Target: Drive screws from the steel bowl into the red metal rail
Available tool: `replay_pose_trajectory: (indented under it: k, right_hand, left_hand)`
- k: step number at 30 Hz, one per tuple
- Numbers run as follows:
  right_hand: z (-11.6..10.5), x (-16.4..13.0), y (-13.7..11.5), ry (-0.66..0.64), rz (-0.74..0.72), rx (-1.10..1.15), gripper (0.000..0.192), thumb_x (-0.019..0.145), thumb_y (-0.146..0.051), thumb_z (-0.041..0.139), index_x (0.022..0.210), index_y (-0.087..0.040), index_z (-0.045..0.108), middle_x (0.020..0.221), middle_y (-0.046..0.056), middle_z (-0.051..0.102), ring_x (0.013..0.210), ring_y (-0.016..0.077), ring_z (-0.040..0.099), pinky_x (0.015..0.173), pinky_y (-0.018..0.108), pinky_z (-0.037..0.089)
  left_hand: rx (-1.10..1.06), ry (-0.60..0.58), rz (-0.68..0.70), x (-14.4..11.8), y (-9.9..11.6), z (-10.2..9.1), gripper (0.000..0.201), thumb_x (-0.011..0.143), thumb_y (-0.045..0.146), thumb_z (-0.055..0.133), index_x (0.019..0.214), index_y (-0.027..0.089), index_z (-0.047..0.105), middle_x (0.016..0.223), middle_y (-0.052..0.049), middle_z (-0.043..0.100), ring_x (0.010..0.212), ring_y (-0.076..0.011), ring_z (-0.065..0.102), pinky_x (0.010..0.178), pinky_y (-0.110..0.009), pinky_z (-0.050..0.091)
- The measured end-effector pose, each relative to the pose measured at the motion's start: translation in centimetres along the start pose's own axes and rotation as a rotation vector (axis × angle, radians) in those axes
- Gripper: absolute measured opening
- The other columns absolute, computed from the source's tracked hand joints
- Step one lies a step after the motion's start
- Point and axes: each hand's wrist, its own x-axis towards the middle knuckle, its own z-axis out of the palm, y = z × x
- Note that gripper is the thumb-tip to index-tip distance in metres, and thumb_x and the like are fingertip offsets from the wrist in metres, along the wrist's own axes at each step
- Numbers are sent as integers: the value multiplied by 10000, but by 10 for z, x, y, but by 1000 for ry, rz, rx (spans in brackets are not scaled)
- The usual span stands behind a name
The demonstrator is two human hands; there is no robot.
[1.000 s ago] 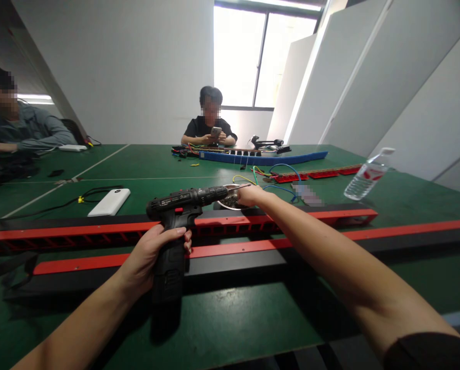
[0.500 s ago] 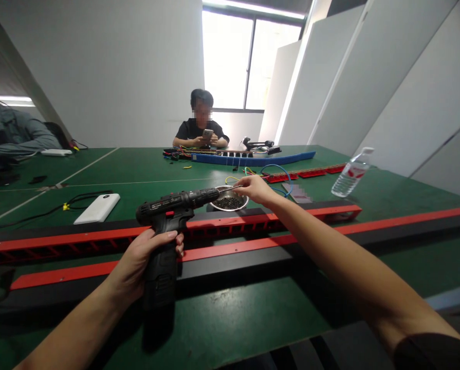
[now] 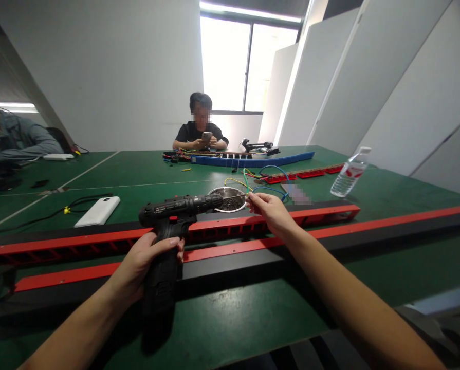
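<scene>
My left hand [image 3: 143,257] is wrapped round the grip of a black cordless drill [image 3: 166,211], which points to the right. From its chuck a long thin screwdriver bit [image 3: 235,197] reaches over a metal bowl [image 3: 215,191] of small dark pieces that look like screws. At the tip of the bit, my right hand [image 3: 266,208] is closed in a pinch; whatever lies between its fingertips is too small to make out. Below both hands run two long red-and-black rails, the farther rail [image 3: 222,224] by the bowl and the nearer rail [image 3: 222,251] in front.
A white power bank [image 3: 97,211] with a black cable lies left of the drill. Loose coloured wires [image 3: 268,189] and a water bottle [image 3: 349,173] are to the right. Farther back lies a blue strip [image 3: 253,161]. One person [image 3: 201,128] sits opposite, another person [image 3: 21,133] at left.
My right hand has come back a little from over the bowl toward me and right, staying at the bit's tip. The drill has shifted slightly right, still in my left hand.
</scene>
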Motion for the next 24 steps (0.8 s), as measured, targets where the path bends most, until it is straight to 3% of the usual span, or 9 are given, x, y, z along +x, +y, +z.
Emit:
replay_pose_trajectory:
  k: [12, 24]
  right_hand:
    - [-3, -5, 6, 77, -23, 16, 411, 788, -575, 764, 718, -177, 689, 701, 16, 646, 634, 128, 527, 646, 281, 402]
    - [-4, -5, 8, 66, -5, 16, 392, 763, -567, 785, 752, -184, 705, 723, 23, 664, 654, 143, 561, 661, 291, 435]
  left_hand:
    - [68, -12, 8, -2, -1, 2, 198, 799, 331, 796, 841, 157, 711, 753, -35, 696, 680, -163, 649, 608, -232, 522]
    - [84, -7, 10, -6, 2, 3, 218, 788, 338, 796, 838, 150, 699, 744, -44, 691, 675, -158, 629, 615, -231, 502]
